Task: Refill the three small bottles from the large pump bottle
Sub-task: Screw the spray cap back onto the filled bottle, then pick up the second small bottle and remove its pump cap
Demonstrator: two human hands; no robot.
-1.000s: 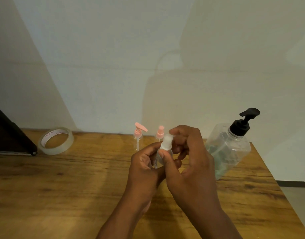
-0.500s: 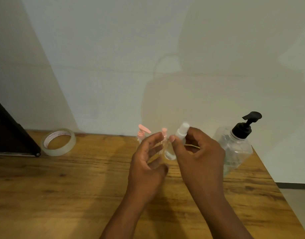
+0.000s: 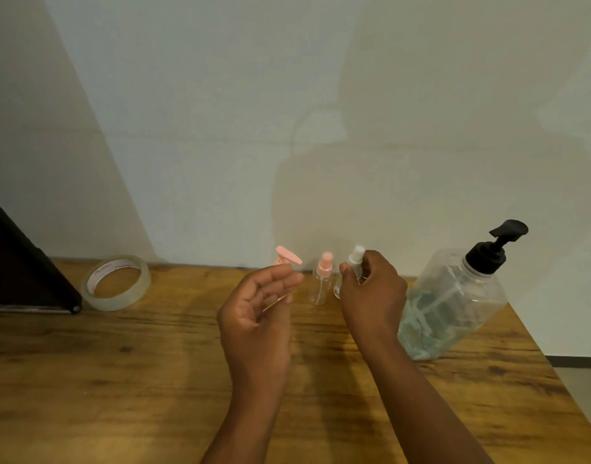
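Your right hand (image 3: pixel 371 296) pinches the white-capped small bottle (image 3: pixel 352 266) beside the pink-capped bottle (image 3: pixel 321 283); your left hand (image 3: pixel 257 316) is relaxed, holding nothing.

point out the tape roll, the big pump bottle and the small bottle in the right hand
tape roll (image 3: pixel 116 283), head view, on its near outer wall
large pump bottle (image 3: pixel 454 303), head view, on its clear body
white-capped small bottle (image 3: pixel 356 256), head view, on its cap above the fingers
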